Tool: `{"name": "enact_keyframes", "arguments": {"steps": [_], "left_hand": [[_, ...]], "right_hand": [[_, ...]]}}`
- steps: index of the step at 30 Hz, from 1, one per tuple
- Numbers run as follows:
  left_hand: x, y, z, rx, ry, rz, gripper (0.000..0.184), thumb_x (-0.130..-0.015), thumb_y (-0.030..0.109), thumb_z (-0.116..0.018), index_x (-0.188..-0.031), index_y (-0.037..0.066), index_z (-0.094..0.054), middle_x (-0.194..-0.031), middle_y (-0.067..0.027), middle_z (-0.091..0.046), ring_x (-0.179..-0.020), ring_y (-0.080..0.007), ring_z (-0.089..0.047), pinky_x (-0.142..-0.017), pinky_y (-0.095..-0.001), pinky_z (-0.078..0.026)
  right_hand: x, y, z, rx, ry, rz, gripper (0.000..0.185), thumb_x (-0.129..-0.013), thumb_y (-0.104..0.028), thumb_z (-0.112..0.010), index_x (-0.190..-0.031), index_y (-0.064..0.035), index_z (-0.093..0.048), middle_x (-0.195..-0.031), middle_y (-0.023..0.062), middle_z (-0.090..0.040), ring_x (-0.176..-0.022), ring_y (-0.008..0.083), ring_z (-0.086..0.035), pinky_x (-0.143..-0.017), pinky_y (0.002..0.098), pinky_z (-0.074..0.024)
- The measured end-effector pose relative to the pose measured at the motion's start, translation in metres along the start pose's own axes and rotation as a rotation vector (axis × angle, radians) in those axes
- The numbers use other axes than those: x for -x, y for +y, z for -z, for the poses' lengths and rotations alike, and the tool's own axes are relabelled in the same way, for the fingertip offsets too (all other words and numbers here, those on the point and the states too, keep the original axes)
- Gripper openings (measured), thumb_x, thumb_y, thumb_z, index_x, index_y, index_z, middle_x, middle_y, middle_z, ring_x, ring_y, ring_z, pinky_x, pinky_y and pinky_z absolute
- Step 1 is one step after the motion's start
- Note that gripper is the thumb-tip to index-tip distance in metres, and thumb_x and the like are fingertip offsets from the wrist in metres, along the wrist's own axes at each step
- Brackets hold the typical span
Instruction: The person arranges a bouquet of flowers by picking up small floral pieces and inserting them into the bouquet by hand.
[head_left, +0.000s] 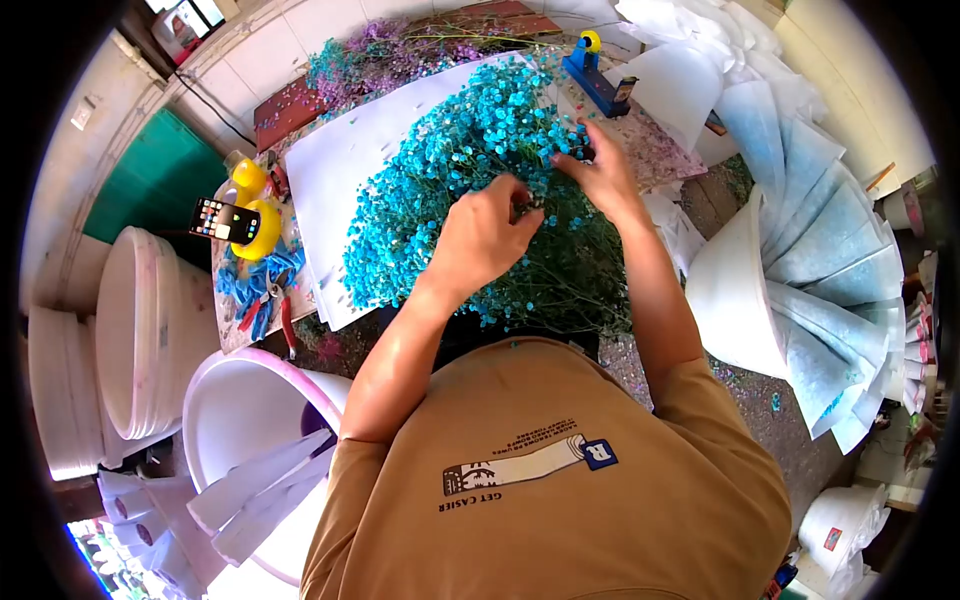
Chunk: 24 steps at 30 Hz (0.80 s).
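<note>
A large bunch of turquoise-dyed baby's breath (420, 180) lies across white paper (325, 190) on the table in front of me, its green stems (570, 265) toward my body. Over the middle of the blossoms is my left hand (485, 235), its fingers curled in; what they hold, if anything, is hidden. My right hand (603, 175) is at the bunch's right side, thumb and fingers apart among the flower heads, with no stem visibly gripped.
Purple and blue dried flowers (390, 55) lie behind the paper. A blue tape dispenser (597, 85) stands at the back right. At left are a phone (224, 219) on a yellow holder, and red-handled pliers (275, 295). Large white buckets (725, 290) with wrapped paper flank me.
</note>
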<state>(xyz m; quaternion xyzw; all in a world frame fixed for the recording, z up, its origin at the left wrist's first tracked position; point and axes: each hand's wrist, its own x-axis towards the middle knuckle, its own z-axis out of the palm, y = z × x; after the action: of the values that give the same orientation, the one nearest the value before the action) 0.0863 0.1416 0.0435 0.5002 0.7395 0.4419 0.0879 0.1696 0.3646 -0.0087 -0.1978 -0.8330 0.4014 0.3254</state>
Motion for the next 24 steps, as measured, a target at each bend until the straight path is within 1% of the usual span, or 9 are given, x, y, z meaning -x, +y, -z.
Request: {"name": "enact_keyframes", "arguments": {"steps": [1,4,8,13,16,17,18,23,24], "left_hand": [[0.000,-0.003,-0.007,-0.155,-0.020,0.056,0.029,-0.085,0.025,-0.074,-0.093,-0.001,-0.064,-0.072,-0.0192,-0.064,-0.067,-0.0360,-0.066,-0.062,-0.0455,-0.051],[-0.012,-0.008,-0.024,-0.458,-0.081,0.124,0.033,-0.086,0.033,-0.072,-0.092,0.001,-0.067,-0.075,-0.0212,-0.067,-0.074,-0.0414,-0.067,-0.065,-0.0479,-0.052],[-0.018,-0.015,-0.031,-0.317,0.033,0.075,0.024,-0.085,0.029,-0.069,-0.087,0.005,-0.068,-0.077,-0.0182,-0.067,-0.074,-0.0401,-0.066,-0.065,-0.0477,-0.052],[0.039,0.024,-0.001,-0.253,-0.064,-0.671,0.012,-0.075,0.012,-0.068,-0.071,0.010,-0.057,-0.066,-0.0075,-0.055,-0.057,-0.0290,-0.058,-0.050,-0.0410,-0.048],[0.067,0.059,0.011,-0.161,-0.093,-0.758,0.012,-0.068,0.011,-0.073,-0.075,0.011,-0.062,-0.068,-0.0043,-0.054,-0.058,-0.0213,-0.059,-0.049,-0.0362,-0.048],[0.066,0.053,0.011,-0.131,-0.095,-0.739,0.012,-0.068,0.009,-0.073,-0.074,0.010,-0.063,-0.067,-0.0045,-0.053,-0.057,-0.0213,-0.058,-0.050,-0.0351,-0.049],[0.061,0.050,0.009,-0.066,-0.113,-0.560,0.010,-0.069,0.005,-0.073,-0.075,0.005,-0.065,-0.069,-0.0069,-0.055,-0.060,-0.0233,-0.057,-0.054,-0.0325,-0.049],[0.029,0.014,-0.015,0.561,0.000,0.020,0.006,-0.087,0.002,-0.068,-0.085,-0.003,-0.068,-0.106,-0.0071,-0.065,-0.071,-0.0040,-0.051,-0.057,-0.0215,-0.040],[0.025,0.012,-0.018,0.577,-0.023,0.018,0.008,-0.089,0.003,-0.065,-0.091,-0.002,-0.071,-0.092,-0.0019,-0.064,-0.065,-0.0018,-0.047,-0.054,-0.0202,-0.036]], "right_hand": [[0.001,-0.003,0.000,0.027,0.022,0.014,0.069,-0.079,-0.024,-0.082,-0.135,0.0006,-0.052,-0.113,0.0207,-0.067,-0.096,0.0232,-0.065,-0.084,0.0359,-0.0505],[0.003,-0.016,0.004,-0.071,-0.048,-0.163,0.068,-0.079,-0.024,-0.082,-0.136,-0.0004,-0.052,-0.111,0.0197,-0.068,-0.088,0.0231,-0.066,-0.080,0.0366,-0.0512],[0.001,-0.012,0.001,0.069,0.007,-0.053,0.069,-0.080,-0.027,-0.081,-0.136,-0.0003,-0.052,-0.112,0.0189,-0.068,-0.085,0.0231,-0.066,-0.078,0.0369,-0.0515],[0.002,-0.006,0.006,-0.029,-0.002,0.018,0.067,-0.082,-0.032,-0.081,-0.132,0.0020,-0.052,-0.109,0.0177,-0.069,-0.095,0.0253,-0.069,-0.080,0.0375,-0.0521],[0.002,-0.005,0.005,0.016,-0.015,0.026,0.069,-0.082,-0.038,-0.081,-0.130,0.0029,-0.052,-0.107,0.0174,-0.069,-0.095,0.0270,-0.070,-0.081,0.0380,-0.0524],[0.002,-0.007,0.005,0.092,-0.027,-0.014,0.062,-0.082,-0.030,-0.082,-0.130,0.0001,-0.055,-0.106,0.0114,-0.070,-0.097,0.0194,-0.066,-0.085,0.0347,-0.0508],[0.003,-0.002,0.005,0.047,-0.050,0.003,0.068,-0.082,-0.033,-0.083,-0.133,-0.0008,-0.053,-0.111,0.0121,-0.069,-0.103,0.0226,-0.067,-0.087,0.0359,-0.0508],[0.023,0.000,0.038,0.365,0.133,0.360,0.060,-0.085,-0.035,-0.079,-0.132,-0.0046,-0.056,-0.119,0.0122,-0.067,-0.107,0.0222,-0.066,-0.083,0.0342,-0.0522],[0.032,-0.004,0.052,0.379,0.133,0.352,0.060,-0.085,-0.035,-0.079,-0.132,-0.0046,-0.056,-0.119,0.0122,-0.067,-0.107,0.0222,-0.066,-0.083,0.0342,-0.0522]]}}
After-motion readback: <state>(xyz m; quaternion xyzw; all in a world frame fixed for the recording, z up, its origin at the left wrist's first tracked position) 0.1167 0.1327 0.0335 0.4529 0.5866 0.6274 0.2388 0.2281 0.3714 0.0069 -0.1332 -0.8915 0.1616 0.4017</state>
